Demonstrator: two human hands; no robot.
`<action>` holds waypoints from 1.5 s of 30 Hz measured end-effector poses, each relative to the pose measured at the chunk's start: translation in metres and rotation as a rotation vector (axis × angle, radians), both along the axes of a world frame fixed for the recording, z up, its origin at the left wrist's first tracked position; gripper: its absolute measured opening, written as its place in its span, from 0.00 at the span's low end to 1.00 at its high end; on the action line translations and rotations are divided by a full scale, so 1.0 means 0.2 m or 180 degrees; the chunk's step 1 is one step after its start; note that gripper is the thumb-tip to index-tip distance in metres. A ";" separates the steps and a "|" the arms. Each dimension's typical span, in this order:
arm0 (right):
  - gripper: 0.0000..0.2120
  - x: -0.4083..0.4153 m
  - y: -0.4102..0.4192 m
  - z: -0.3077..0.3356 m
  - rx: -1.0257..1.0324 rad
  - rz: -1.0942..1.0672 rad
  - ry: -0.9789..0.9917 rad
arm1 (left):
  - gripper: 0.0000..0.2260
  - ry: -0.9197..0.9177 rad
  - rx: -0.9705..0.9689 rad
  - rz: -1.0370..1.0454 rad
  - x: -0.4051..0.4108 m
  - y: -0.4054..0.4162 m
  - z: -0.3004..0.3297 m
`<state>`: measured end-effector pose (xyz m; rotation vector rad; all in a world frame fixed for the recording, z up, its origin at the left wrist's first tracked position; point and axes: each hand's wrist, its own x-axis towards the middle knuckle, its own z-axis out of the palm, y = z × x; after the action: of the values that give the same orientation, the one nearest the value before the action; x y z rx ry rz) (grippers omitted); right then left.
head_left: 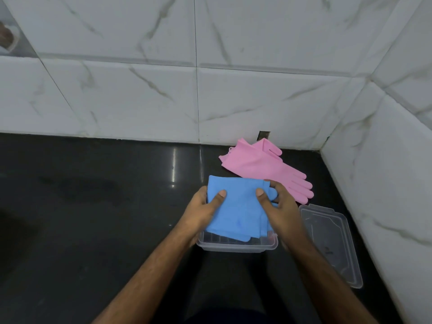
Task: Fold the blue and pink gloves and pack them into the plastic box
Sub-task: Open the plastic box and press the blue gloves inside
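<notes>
Head view: both hands grip folded blue gloves (236, 206) over clear box (236, 247).

A wide stretch of dark countertop (93, 195) lies open to the left of the plastic box (236, 245). The right side is crowded: a clear lid (336, 244) sits just beside the box, pink gloves (264, 167) lie behind it, and tiled walls (385, 171) close off the back and right corner.
</notes>
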<state>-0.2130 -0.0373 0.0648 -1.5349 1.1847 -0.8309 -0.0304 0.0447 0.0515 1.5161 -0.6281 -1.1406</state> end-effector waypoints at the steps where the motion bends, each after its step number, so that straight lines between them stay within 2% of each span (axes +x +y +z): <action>1: 0.16 0.00 -0.01 0.00 -0.0071 0.0002 -0.0017 | 0.16 0.0036 -0.0067 -0.0001 0.00 0.00 0.00; 6: 0.15 0.00 -0.03 -0.04 -0.0311 0.0009 0.0221 | 0.25 0.0545 -0.0020 0.0162 -0.01 0.01 -0.04; 8: 0.12 -0.01 -0.04 -0.08 -0.0186 0.0025 0.0259 | 0.24 0.0558 0.0045 0.0263 -0.03 0.02 -0.06; 10: 0.09 -0.02 -0.05 -0.12 -0.0093 0.0035 0.0325 | 0.19 0.0126 0.0126 0.0469 -0.04 0.01 -0.09; 13: 0.06 -0.03 -0.07 -0.16 -0.0120 0.0007 0.0435 | 0.18 -0.0835 0.0031 0.0303 -0.04 0.02 -0.12; 15: 0.05 -0.03 -0.07 -0.17 -0.0182 0.0033 0.0556 | 0.13 -0.1101 -0.0050 0.0167 -0.03 0.02 -0.14; 18: 0.04 -0.03 -0.06 -0.19 -0.0326 0.0126 0.0795 | 0.05 -0.1201 -0.0057 0.0148 -0.03 0.02 -0.14; 26: 0.05 -0.01 -0.06 -0.19 -0.0754 0.0255 0.1312 | 0.08 -0.2892 0.0076 -0.0427 0.08 -0.02 -0.06; 35: 0.12 0.00 -0.05 -0.22 -0.1010 0.0114 0.1581 | 0.12 -0.3029 -0.0360 0.0038 0.03 0.04 -0.19; 38: 0.14 0.00 -0.04 -0.22 -0.1122 0.0110 0.1674 | 0.13 -0.3376 -0.0352 0.0005 0.03 0.04 -0.19; 45: 0.13 0.04 -0.02 -0.21 -0.1337 0.0234 0.2173 | 0.13 -0.3626 -0.0069 0.0103 0.05 0.03 -0.23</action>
<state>-0.2058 -0.0412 0.0235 -2.3083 1.4754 -0.5304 -0.0198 0.0503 0.0065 2.0813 -1.3343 -0.1286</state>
